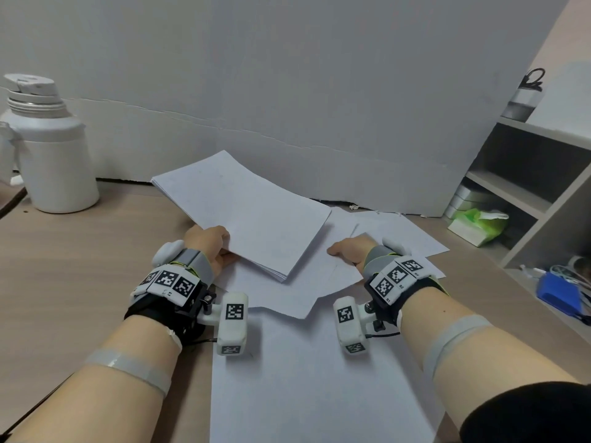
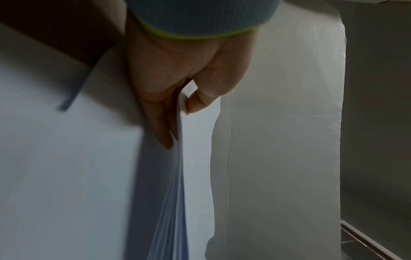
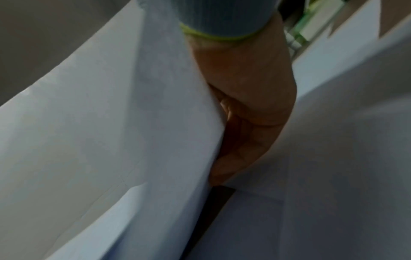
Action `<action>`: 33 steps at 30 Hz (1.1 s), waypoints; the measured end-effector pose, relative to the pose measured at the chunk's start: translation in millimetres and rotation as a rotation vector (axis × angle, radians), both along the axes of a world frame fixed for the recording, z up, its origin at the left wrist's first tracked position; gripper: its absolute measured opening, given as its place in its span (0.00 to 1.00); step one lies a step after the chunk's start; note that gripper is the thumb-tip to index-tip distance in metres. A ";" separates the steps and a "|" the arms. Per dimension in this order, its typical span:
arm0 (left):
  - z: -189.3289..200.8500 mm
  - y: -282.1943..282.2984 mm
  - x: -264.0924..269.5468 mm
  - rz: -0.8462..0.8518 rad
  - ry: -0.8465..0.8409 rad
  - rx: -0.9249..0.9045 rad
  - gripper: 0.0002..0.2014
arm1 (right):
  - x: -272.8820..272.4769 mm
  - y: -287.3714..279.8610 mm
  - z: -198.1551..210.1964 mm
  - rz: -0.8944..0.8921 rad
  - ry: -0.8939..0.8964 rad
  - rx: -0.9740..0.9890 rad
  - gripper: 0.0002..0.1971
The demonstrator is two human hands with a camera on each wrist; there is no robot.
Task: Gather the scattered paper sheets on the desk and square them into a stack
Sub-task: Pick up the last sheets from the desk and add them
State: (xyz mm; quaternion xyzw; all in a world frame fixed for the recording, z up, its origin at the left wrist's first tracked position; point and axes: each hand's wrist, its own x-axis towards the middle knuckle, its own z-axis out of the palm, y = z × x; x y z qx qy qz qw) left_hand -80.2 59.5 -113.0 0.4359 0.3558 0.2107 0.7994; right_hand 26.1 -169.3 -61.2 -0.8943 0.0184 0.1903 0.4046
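The left hand point(image 1: 208, 247) pinches a stack of white sheets point(image 1: 249, 215) by its near-left edge, thumb on top and fingers point(image 2: 163, 126) beneath, lifting it tilted above the wooden desk point(image 1: 80, 266). The right hand point(image 1: 350, 252) lies at three o'clock of the stack, its fingers tucked under a loose sheet point(image 1: 323, 276); how tightly it holds cannot be told. More loose sheets point(image 1: 403, 235) lie overlapping at two o'clock; their count is unclear. One large sheet point(image 1: 307, 378) sits at six o'clock between the forearms. One white jug point(image 1: 48, 148) stands at ten o'clock, and one shelf unit point(image 1: 543, 187) at three o'clock holds a green tissue pack point(image 1: 476, 223).
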 end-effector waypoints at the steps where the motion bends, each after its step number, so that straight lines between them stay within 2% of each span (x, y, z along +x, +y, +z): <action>1: 0.5 0.5 -0.6 -0.001 -0.003 0.003 0.09 | 0.8 -2.8 0.5 0.024 -0.044 -0.051 0.09; 4: 3.4 1.2 -1.8 -0.023 -0.018 0.037 0.04 | 8.9 -17.7 2.2 0.064 -0.163 -0.095 0.10; 6: 7.3 -0.3 -3.5 -0.027 -0.042 0.063 0.05 | 8.6 -33.0 10.6 0.072 -0.279 -0.127 0.05; 7: 8.8 -2.2 -3.6 -0.037 -0.045 0.086 0.05 | 8.7 -42.9 15.7 0.069 -0.331 -0.149 0.08; 9: 9.1 -3.7 -4.2 -0.048 -0.042 0.116 0.07 | 10.0 -59.7 25.7 0.076 -0.408 -0.201 0.11; 12: 10.1 -10.4 -4.0 -0.077 -0.029 0.147 0.13 | 11.5 -86.8 43.0 0.038 -0.497 -0.308 0.08; 14: 12.0 -14.9 -5.6 -0.106 -0.017 0.167 0.11 | 13.3 -100.2 54.5 0.054 -0.449 -0.355 0.07; 16: 12.0 -18.0 -6.9 -0.131 0.003 0.190 0.10 | 13.1 -107.8 64.3 0.054 -0.431 -0.373 0.12; 18: 10.7 -18.6 -7.3 -0.145 0.010 0.212 0.14 | 9.1 -111.3 72.4 0.020 -0.527 -0.309 0.16; 21: 12.4 -22.1 -8.7 -0.147 0.017 0.263 0.16 | 5.6 -118.6 84.7 -0.041 -0.704 -0.191 0.16; 25: 12.4 -21.7 -7.7 -0.118 0.030 0.322 0.17 | 4.2 -120.8 109.8 -0.033 -0.774 -0.077 0.07; 29: 14.6 -22.2 -5.7 -0.021 0.050 0.388 0.20 | 0.6 -117.0 135.8 -0.004 -0.826 -0.013 0.10; 33: 19.1 -23.9 -10.7 0.057 0.043 0.427 0.23 | -10.8 -97.9 162.1 0.066 -0.868 0.015 0.08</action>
